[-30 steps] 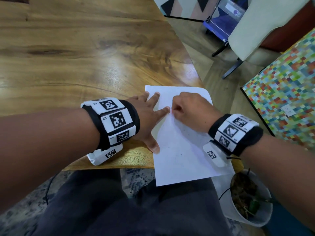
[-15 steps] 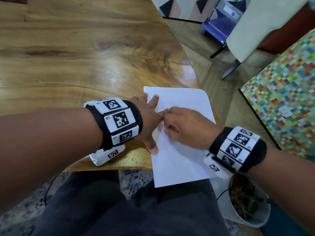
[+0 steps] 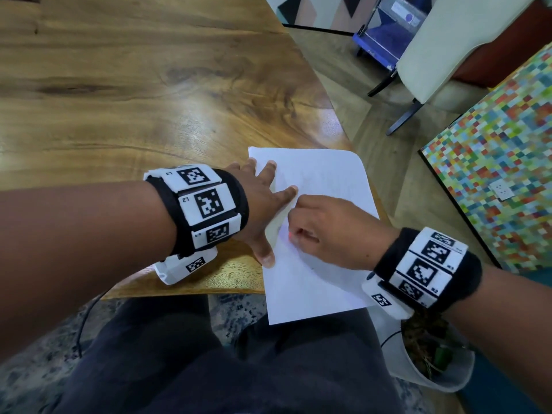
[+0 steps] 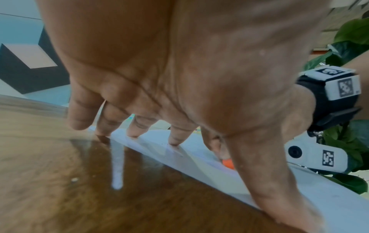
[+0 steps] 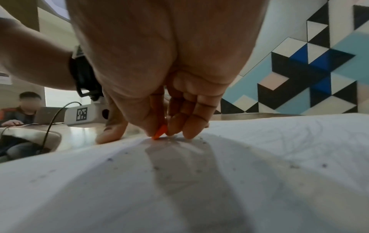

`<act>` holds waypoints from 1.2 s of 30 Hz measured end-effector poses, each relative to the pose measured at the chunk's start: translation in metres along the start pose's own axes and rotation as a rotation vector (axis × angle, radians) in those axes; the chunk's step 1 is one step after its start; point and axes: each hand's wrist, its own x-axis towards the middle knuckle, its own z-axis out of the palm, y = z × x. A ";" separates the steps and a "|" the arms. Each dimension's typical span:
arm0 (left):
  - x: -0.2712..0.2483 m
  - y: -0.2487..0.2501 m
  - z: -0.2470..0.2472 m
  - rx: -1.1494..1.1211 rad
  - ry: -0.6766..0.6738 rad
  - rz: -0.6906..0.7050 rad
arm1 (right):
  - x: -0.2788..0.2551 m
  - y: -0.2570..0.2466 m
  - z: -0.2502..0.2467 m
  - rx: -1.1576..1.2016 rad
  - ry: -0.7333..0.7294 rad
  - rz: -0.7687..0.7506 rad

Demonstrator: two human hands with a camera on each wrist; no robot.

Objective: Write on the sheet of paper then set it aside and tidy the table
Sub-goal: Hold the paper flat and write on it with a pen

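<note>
Change, right hand [image 3: 325,234]: shifted down and toward the near edge of the sheet of paper [image 3: 316,186] compared with a second ago, when it sat higher up the page; now just beside the left forefinger.
Change, left hand [image 3: 263,210]: much where it was, spread flat along the sheet's left margin.
Meaning for task: writing step judged under way, the stroke travelling down the page; setting aside and tidying not yet begun.
Grip, right: fingers curled and bunched round a small orange writing tool [image 5: 159,132], tip touching the paper; only the orange end visible, the rest hidden in the fist.
Grip, left: holding nothing; straight fingertips [image 4: 132,130] pressing the sheet's edge down, thumb on the near part of the margin.
Sheet, location: near right corner of the wooden table [image 3: 134,100], lower part overhanging the table edge above the lap.
Sheet, look: white, plain, slightly rumpled; faint lines and scattered dark specks visible in the right wrist view; marks too faint to read.
Sheet, handling: thin and limp, judged likely to slide or buckle without the left hand's hold.
</note>
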 end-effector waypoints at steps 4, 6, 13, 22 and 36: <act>0.001 0.000 -0.001 0.005 -0.005 -0.006 | 0.011 0.022 -0.007 -0.025 -0.001 0.149; 0.001 0.000 -0.001 -0.004 -0.005 -0.002 | 0.020 0.042 -0.013 -0.035 0.040 0.287; 0.003 0.000 -0.002 -0.012 -0.015 -0.002 | 0.007 0.009 -0.003 0.029 0.024 0.103; 0.003 0.003 -0.004 0.005 -0.027 -0.016 | 0.018 0.048 -0.013 -0.046 0.047 0.305; 0.004 0.008 -0.010 0.026 -0.044 -0.022 | 0.006 0.037 -0.010 -0.071 0.019 0.269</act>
